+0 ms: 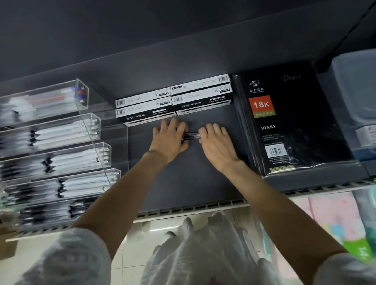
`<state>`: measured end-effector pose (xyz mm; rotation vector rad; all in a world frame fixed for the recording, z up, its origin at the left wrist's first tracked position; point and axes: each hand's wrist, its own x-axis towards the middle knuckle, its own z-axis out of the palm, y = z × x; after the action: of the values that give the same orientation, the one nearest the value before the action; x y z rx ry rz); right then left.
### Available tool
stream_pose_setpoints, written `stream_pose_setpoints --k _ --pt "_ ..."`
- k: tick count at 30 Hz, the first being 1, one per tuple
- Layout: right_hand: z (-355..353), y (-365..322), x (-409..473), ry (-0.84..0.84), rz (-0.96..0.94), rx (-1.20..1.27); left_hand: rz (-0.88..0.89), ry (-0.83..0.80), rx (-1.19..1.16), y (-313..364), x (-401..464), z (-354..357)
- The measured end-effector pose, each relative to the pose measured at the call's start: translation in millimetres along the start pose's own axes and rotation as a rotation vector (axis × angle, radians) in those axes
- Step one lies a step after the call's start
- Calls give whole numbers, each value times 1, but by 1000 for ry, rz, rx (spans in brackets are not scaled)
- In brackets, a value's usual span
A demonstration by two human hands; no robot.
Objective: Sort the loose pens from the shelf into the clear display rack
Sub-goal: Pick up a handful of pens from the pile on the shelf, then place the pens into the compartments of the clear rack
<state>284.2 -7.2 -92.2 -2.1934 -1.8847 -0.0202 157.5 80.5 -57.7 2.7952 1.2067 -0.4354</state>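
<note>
A small bunch of clear-barrelled pens (191,135) lies across the dark shelf (186,183), just in front of the pen boxes. My left hand (168,141) curls round the bunch's left end and my right hand (216,144) curls round its right end; only the short middle stretch shows between them. The clear display rack (95,136) stands at the left, with several stepped tiers holding white and black pens lying sideways.
Several black-and-white gel pen boxes (174,100) are stacked at the back. A black wrapped diary (289,119) lies to the right, with a grey plastic container (364,95) beyond it. The shelf's front edge (188,210) runs below my forearms.
</note>
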Motion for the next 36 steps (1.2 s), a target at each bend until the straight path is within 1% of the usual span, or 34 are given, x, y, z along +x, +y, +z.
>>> stream_pose_setpoints --k 1,2,3,4,5,6,7,8,9,10,11,12,13,14,15,17,19,21,23,26,30,32,36 --pt "-4 1 1 -23 -45 -38 42 -11 8 -4 0 0" --pt "-7 3 0 -55 -87 -61 79 -16 -34 -10 -2 0" --pt "-14 4 -1 -112 -101 -57 96 8 -130 -15 -5 -1" --pt "-19 6 -4 -182 -74 -25 82 82 -272 -19 -11 -2" --pt "-28 5 -7 -253 -8 77 30 205 -447 -22 -17 -4" --pt "-36 4 -11 -304 101 283 -58 346 -666 -22 -26 -10" --pt "-47 0 -16 -317 235 591 -173 464 -952 -19 -38 -18" --pt "-59 -7 -21 -317 362 967 -297 497 -1292 -15 -52 -29" --pt "-72 -14 -27 -324 456 1321 -385 433 -1638 -10 -66 -41" --pt "-84 -24 -33 -363 507 1616 -398 311 -1914 -7 -79 -47" --pt "-93 -32 -41 -412 528 1812 -346 170 -2089 -7 -91 -51" --pt "-101 -42 -48 -466 533 1918 -268 71 -2159 -6 -102 -53" --pt "-106 -51 -54 -509 522 1953 -177 21 -2179 -4 -111 -55" --pt "-109 -58 -59 -538 508 1955 -111 15 -2176 -1 -119 -58" --pt "-109 -65 -62 -556 493 1931 -99 39 -2153 2 -125 -60" --pt "-110 -78 -66 -563 462 1823 -174 124 -2070 6 -134 -63" --pt "-110 -92 -68 -532 429 1713 -261 188 -1952 4 -143 -63" --pt "-111 -104 -69 -506 397 1619 -318 248 -1888 -6 -151 -58" --pt "-111 -117 -69 -522 385 1543 -373 317 -1914 -20 -160 -52" --pt "-110 -140 -69 -555 395 1484 -414 402 -2060 -51 -175 -45" --pt "-101 -185 -65 -542 389 1356 -335 378 -2114 -94 -199 -34" --pt "-97 -213 -62 -520 379 1295 -333 353 -2111 -118 -214 -26" --pt "-85 -279 -60 -374 385 1268 -397 295 -2109 -172 -253 -4"
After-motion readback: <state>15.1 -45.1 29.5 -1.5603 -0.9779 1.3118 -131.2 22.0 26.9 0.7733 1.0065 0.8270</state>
